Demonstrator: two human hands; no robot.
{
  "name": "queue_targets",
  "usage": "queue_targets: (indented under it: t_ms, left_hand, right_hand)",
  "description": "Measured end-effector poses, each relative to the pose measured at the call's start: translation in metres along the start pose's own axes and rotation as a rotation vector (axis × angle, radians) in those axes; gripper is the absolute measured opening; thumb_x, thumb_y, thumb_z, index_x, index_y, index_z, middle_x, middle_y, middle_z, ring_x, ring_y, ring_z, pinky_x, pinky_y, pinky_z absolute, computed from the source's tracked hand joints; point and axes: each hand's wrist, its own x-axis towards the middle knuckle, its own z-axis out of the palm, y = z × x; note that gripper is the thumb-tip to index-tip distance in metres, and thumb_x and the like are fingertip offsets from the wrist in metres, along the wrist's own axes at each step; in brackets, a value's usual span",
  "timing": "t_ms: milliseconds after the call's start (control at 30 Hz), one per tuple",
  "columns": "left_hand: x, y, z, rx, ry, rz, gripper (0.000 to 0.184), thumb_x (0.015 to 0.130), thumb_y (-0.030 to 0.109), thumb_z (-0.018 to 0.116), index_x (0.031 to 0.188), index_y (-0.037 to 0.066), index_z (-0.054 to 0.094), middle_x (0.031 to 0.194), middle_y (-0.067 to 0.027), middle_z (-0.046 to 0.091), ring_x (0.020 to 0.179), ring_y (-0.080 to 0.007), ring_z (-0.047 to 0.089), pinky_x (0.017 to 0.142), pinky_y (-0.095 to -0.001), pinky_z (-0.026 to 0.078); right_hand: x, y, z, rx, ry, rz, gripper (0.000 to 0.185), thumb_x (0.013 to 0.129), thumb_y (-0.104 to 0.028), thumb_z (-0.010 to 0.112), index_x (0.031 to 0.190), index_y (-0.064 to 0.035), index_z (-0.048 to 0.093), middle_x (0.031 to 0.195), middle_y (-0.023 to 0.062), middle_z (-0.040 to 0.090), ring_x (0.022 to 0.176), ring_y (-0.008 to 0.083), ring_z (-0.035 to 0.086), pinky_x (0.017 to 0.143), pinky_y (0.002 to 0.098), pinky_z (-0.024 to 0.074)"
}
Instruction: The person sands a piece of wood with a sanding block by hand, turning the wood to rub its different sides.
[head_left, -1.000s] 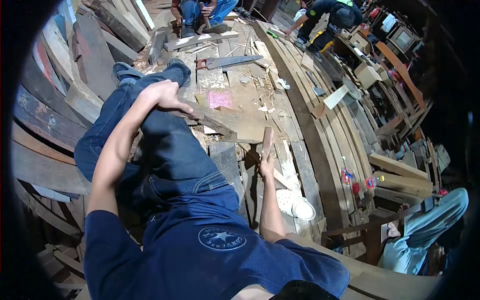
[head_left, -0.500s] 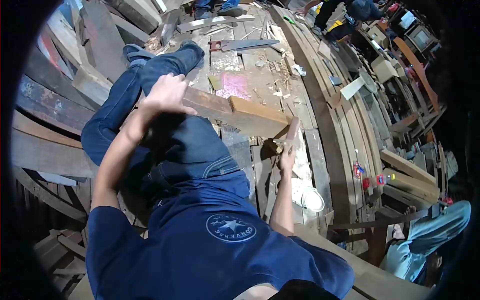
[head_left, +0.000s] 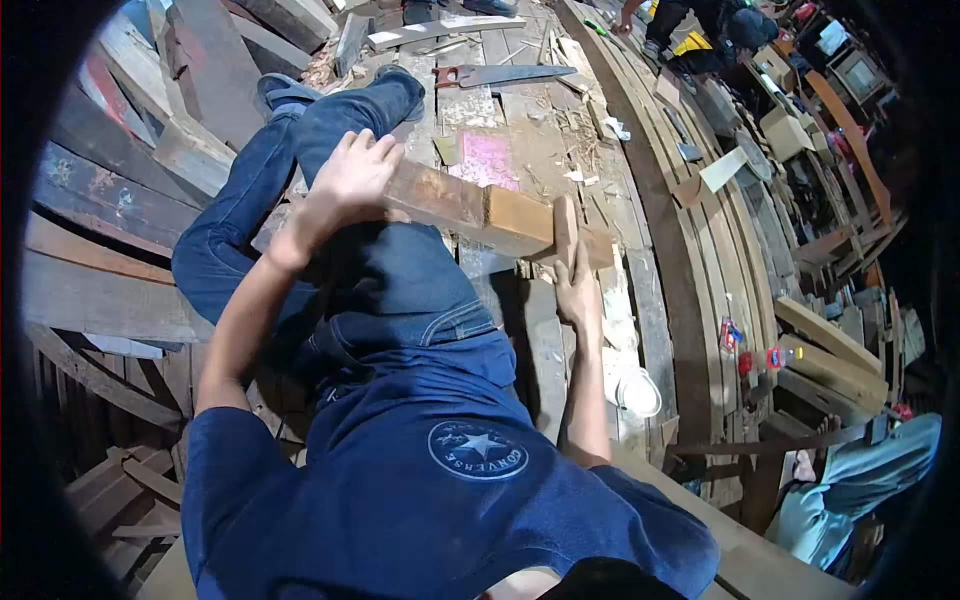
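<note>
A thick wooden beam (head_left: pixel 440 194) with a stepped notch lies across the floor in front of my legs. My left hand (head_left: pixel 355 178) rests over its left part, palm down, fingers bent and a little apart. My right hand (head_left: pixel 578 292) is closed around the lower end of a narrow, flat wooden piece (head_left: pixel 566 226). This piece stands across the beam, against its face, a little in from the right end. What kind of tool it is, I cannot make out.
A handsaw (head_left: pixel 505 75) lies ahead on the plank floor, near a pink patch (head_left: pixel 486 160) and wood shavings. A white round container (head_left: pixel 638 392) stands by my right forearm. Long planks (head_left: pixel 670 250) run along the right. Curved timbers (head_left: pixel 110 290) stack at left. Other people sit nearby.
My right hand has moved the narrow wooden piece from the beam's right end leftward along it. My left hand stays on the beam. The whole view has shifted slightly.
</note>
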Motion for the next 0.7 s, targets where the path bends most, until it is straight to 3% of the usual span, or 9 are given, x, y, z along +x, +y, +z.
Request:
queue_targets:
  t_ms: [100,167,233,300,367,500,600,667,700]
  left_hand:
    - [-0.001,0.002,-0.003,-0.005,0.002,0.007,0.096,0.064,0.064,0.074,0.127,-0.005,0.056,0.115,-0.0134,0.059,0.105,-0.0308,0.055,0.095,-0.04,0.043]
    - [-0.002,0.001,-0.002,-0.01,-0.02,-0.003,0.095,0.065,0.064,0.074,0.128,-0.005,0.056,0.116,-0.0136,0.059,0.106,-0.031,0.055,0.095,-0.0403,0.043]
    - [-0.002,0.0,0.002,-0.001,-0.02,-0.016,0.095,0.066,0.063,0.075,0.129,-0.005,0.055,0.117,-0.0139,0.059,0.107,-0.0313,0.054,0.096,-0.0406,0.043]
    - [-0.002,0.0,0.004,-0.025,-0.055,-0.037,0.094,0.067,0.062,0.076,0.13,-0.005,0.055,0.12,-0.0141,0.058,0.111,-0.0317,0.053,0.099,-0.041,0.041]
    - [-0.001,-0.002,0.007,-0.021,-0.041,-0.036,0.095,0.067,0.063,0.076,0.131,-0.004,0.054,0.123,-0.0143,0.057,0.113,-0.0318,0.052,0.1,-0.0413,0.04]
    - [-0.001,-0.002,0.006,-0.036,-0.077,-0.056,0.097,0.068,0.066,0.075,0.13,-0.006,0.054,0.126,-0.0171,0.057,0.118,-0.0335,0.052,0.103,-0.0433,0.039]
    - [-0.001,-0.006,0.016,-0.023,-0.066,-0.06,0.096,0.069,0.067,0.073,0.131,-0.004,0.053,0.127,-0.0171,0.056,0.117,-0.0337,0.05,0.102,-0.0428,0.038]
    - [-0.003,-0.006,0.02,-0.022,-0.048,-0.068,0.095,0.069,0.068,0.073,0.13,-0.002,0.053,0.128,-0.0167,0.055,0.117,-0.0334,0.05,0.103,-0.0425,0.038]
    - [-0.003,-0.007,0.019,-0.025,-0.073,-0.087,0.095,0.069,0.068,0.073,0.131,-0.002,0.053,0.128,-0.0166,0.055,0.117,-0.0332,0.05,0.103,-0.0426,0.038]
  right_hand:
    - [-0.019,-0.036,-0.002,0.026,-0.112,-0.286,0.069,0.099,-0.027,0.054,0.158,-0.0139,0.021,0.124,0.0356,0.059,0.12,0.0479,0.057,0.103,0.0505,0.0442]
    - [-0.024,-0.042,0.002,-0.081,-0.106,-0.355,0.07,0.098,-0.025,0.054,0.159,-0.0173,0.02,0.118,0.036,0.061,0.114,0.0497,0.059,0.099,0.0519,0.0464]
    - [0.001,-0.001,0.009,0.012,-0.091,-0.413,0.072,0.098,-0.026,0.053,0.159,-0.0182,0.016,0.103,0.0366,0.065,0.095,0.0527,0.064,0.088,0.0546,0.0503]
    - [0.015,0.009,-0.009,-0.215,-0.121,-0.067,0.07,0.098,-0.026,0.053,0.159,-0.0182,0.018,0.106,0.0359,0.065,0.097,0.0507,0.065,0.088,0.0536,0.051]
    - [0.014,0.0,-0.031,-0.209,-0.124,0.09,0.064,0.099,-0.025,0.056,0.156,-0.0125,0.03,0.124,0.0357,0.058,0.123,0.0461,0.055,0.102,0.0474,0.0451]
    - [-0.003,-0.019,-0.043,-0.147,-0.152,-0.061,0.06,0.099,-0.023,0.057,0.154,-0.0158,0.035,0.144,0.0247,0.05,0.125,0.0403,0.057,0.103,0.0432,0.0456]
    - [-0.016,-0.028,-0.035,-0.049,-0.149,-0.242,0.058,0.099,-0.022,0.058,0.153,-0.0277,0.039,0.14,0.0204,0.057,0.104,0.035,0.069,0.091,0.0419,0.052]
    - [-0.029,-0.053,-0.041,-0.098,-0.181,-0.405,0.064,0.097,-0.019,0.056,0.155,-0.0298,0.033,0.129,0.0223,0.063,0.101,0.0377,0.069,0.09,0.0439,0.0528]
    - [-0.04,-0.076,-0.049,-0.14,-0.276,-0.302,0.068,0.095,-0.016,0.055,0.156,-0.0295,0.029,0.122,0.0242,0.066,0.106,0.04,0.067,0.093,0.045,0.052]
